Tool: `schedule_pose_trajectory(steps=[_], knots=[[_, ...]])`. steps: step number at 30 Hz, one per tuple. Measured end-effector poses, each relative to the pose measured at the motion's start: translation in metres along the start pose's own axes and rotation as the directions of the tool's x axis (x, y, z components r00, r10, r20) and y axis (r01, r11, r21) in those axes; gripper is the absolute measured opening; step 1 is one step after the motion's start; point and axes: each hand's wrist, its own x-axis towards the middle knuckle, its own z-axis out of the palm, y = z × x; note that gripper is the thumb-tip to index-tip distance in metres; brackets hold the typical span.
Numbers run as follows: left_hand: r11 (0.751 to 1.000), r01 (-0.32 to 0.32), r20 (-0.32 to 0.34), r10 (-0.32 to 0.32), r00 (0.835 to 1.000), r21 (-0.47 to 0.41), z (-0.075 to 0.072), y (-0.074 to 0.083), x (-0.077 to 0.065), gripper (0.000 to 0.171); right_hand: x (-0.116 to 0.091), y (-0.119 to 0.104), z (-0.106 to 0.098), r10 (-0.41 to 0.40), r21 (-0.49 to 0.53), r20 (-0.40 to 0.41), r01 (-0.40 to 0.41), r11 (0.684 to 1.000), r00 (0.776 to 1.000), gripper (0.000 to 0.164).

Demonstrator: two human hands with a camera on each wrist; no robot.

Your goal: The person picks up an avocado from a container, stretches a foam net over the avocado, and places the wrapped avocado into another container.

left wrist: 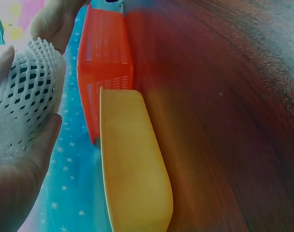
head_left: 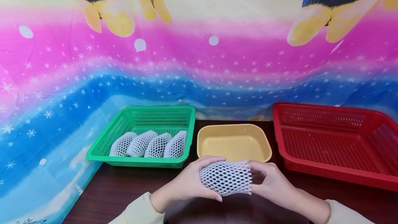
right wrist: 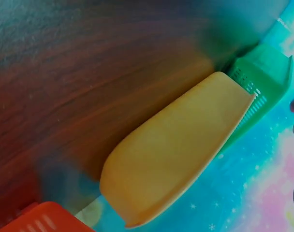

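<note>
Over the table's front, my left hand (head_left: 192, 182) grips a white foam fruit net (head_left: 225, 178) from its left end, thumb below and fingers above. At the net's right end, the frayed rim, my right hand (head_left: 273, 186) holds on with thumb and fingers. The left wrist view shows the foam net (left wrist: 26, 92) bulging between the hands; whether something is inside it, I cannot tell. The right wrist view catches only a sliver of net and hand at its right edge. Behind the hands sits a yellow tub (head_left: 233, 144).
A green basket (head_left: 140, 163) at the left holds several white foam nets (head_left: 158, 144) in a row. To the right stands a large red basket (head_left: 335, 172). A printed cloth (head_left: 199, 61) hangs behind the dark wooden table (head_left: 102, 193).
</note>
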Motion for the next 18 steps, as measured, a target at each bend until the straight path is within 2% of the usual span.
schedule_pose_trajectory(steps=[4,10,13,18], knots=[[0.999,0.005,-0.028,-0.004,1.0,0.032,0.0,0.0,-0.001,0.087,-0.001,0.001,0.003,0.031,0.02,-0.012,-0.031,0.999,0.999,0.047],[0.999,0.025,-0.05,-0.027,0.998,-0.047,-0.002,0.002,-0.002,0.084,-0.001,0.005,0.008,0.008,0.029,-0.064,-0.006,1.0,0.998,0.048],[0.999,0.02,-0.039,-0.022,0.999,-0.05,-0.002,0.003,-0.002,0.081,-0.001,0.005,0.01,-0.002,0.012,-0.076,0.002,1.0,0.997,0.046],[0.998,0.024,0.016,-0.024,1.0,-0.053,-0.003,0.002,-0.003,0.084,-0.002,0.007,0.014,0.003,-0.036,-0.061,-0.005,0.999,0.998,0.048]])
